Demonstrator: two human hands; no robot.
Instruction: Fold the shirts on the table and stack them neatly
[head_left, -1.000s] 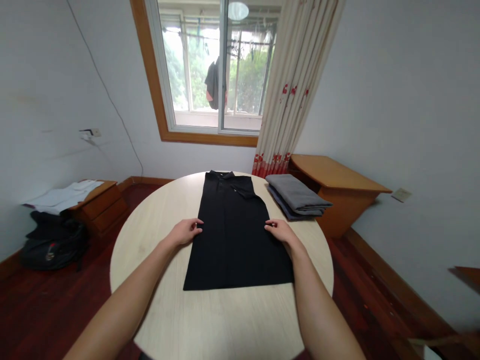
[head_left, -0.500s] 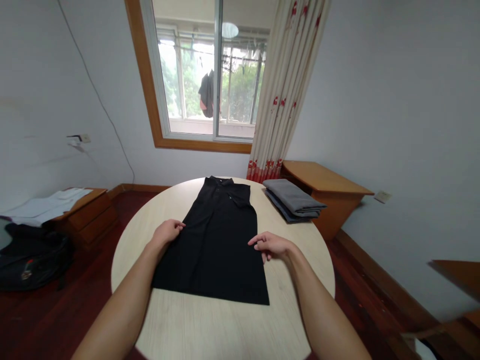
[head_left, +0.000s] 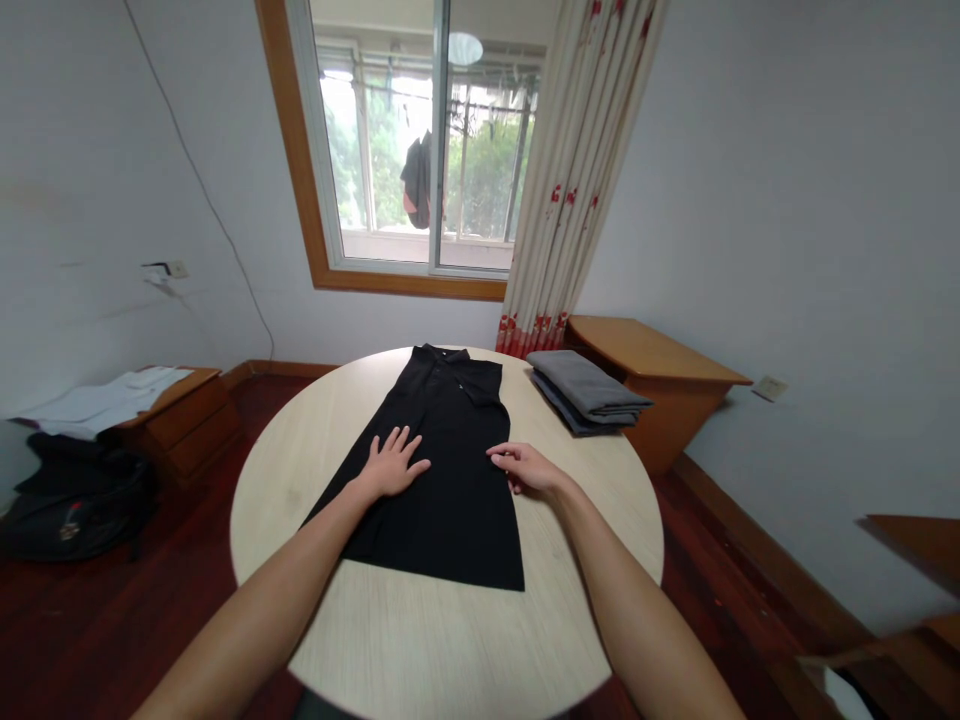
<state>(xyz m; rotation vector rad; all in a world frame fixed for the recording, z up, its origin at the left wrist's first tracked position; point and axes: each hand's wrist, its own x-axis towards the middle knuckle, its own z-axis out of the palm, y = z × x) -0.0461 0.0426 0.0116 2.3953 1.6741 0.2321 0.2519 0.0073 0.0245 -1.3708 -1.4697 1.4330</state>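
A black short-sleeved polo shirt [head_left: 457, 510] lies spread on the round pale wooden table [head_left: 420, 640], its collar at the far end and its hem nearest me. My left hand [head_left: 391, 465] rests flat on the shirt's left part, fingers spread, holding nothing. At the right edge of the shirt is my right hand [head_left: 525, 468], thumb and forefinger together over the cloth and the other fingers curled at the border. A sleeve [head_left: 480, 380] lies folded inward near the top right.
Folded grey and dark clothes [head_left: 589, 390] are stacked at the table's right back edge. Behind them stands a wooden desk [head_left: 660, 350] beside a flowered curtain [head_left: 562, 200]. On the left are a low cabinet [head_left: 184, 425] with papers and a black bag [head_left: 75, 500] on the floor.
My left hand has moved from the shirt's left edge inward and now lies flat with spread fingers. My right hand stays at the right edge, slightly farther up.
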